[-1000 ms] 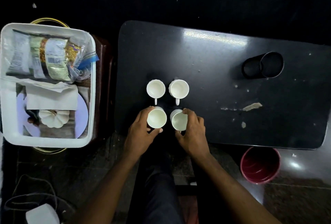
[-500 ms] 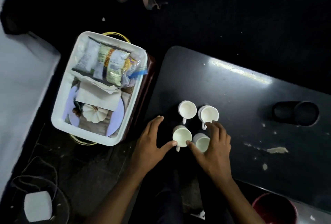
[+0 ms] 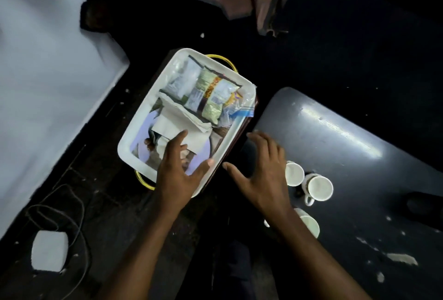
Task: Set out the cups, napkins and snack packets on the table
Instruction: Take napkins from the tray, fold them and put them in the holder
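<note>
Three white cups show on the dark table [image 3: 359, 132]: one [image 3: 294, 173] beside my right wrist, one [image 3: 320, 188] with its handle toward me, one [image 3: 310, 225] partly hidden under my right forearm. The white tray [image 3: 148, 112] left of the table holds snack packets [image 3: 211, 91] at its far end and folded white napkins [image 3: 172, 124] in the middle. My left hand [image 3: 179, 170] hovers open over the tray's near end, fingers spread just short of the napkins. My right hand [image 3: 261, 175] is open with nothing in it, between the tray and the cups.
A brown stand with yellow handles [image 3: 143, 181] carries the tray. A white block [image 3: 49, 250] and cables lie on the floor at lower left. A pale sheet [image 3: 48, 84] fills the left side. A dark tumbler [image 3: 422, 203] lies at the table's right edge.
Both hands have left the cups and moved left toward the tray. The view has swung left, so the cups now sit at the right.
</note>
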